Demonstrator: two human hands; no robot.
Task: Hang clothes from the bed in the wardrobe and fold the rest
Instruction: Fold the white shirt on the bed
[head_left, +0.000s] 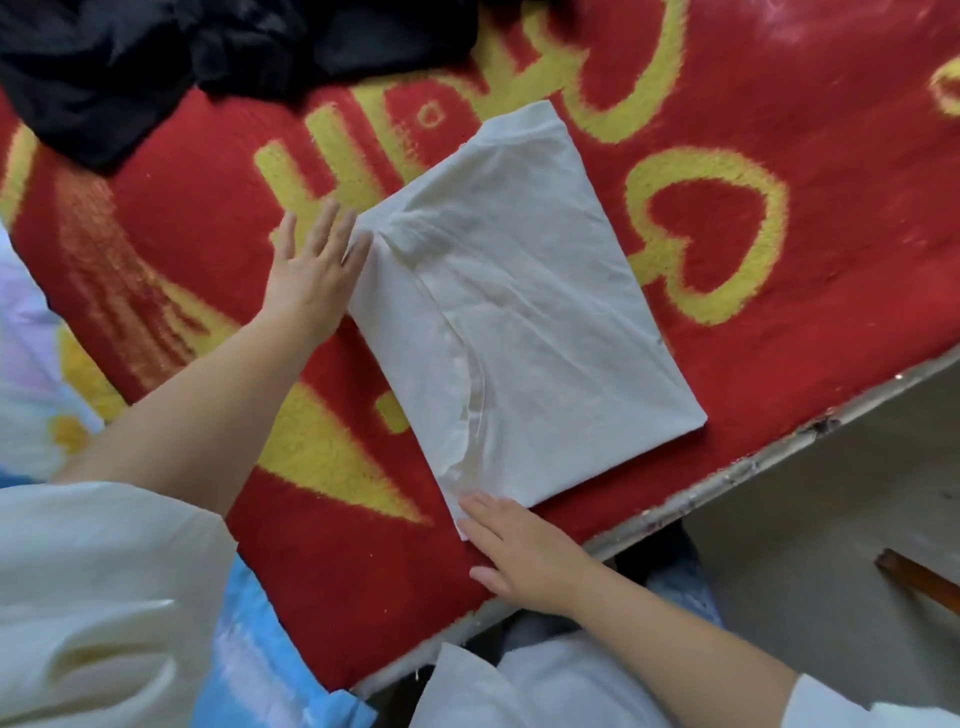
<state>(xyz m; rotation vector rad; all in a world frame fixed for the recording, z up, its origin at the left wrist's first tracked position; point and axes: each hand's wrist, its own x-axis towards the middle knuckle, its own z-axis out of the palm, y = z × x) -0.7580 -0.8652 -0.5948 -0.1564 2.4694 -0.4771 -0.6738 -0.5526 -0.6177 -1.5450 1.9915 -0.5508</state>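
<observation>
- head view: red blanket (727, 93) with yellow letters and a yellow heart outline covers the bed, which runs slantwise across the picture; its pale edge (779, 457) shows at lower right, with grey floor (831, 519) beyond.
- white cloth (519, 291), folded into a flat rectangle, lies on the blanket near the middle, its long side slanting from upper left to lower right; a curved seam or fold line runs down its left part.
- black clothes (156, 62) lie heaped at the top left of the blanket, apart from the cloth.
- left hand (317, 270) lies flat, fingers spread, palm down on the blanket at the cloth's upper left edge; the fingertips touch that edge.
- right hand (524, 556) lies flat, fingers together and stretched out, at the cloth's lower left corner, fingertips on the corner.
- neither hand pinches or grips anything.
- pale sleeves (93, 597) show at lower left and lower right.
- light blue patterned bedding (249, 649) shows at the left and bottom left, beside the blanket.
</observation>
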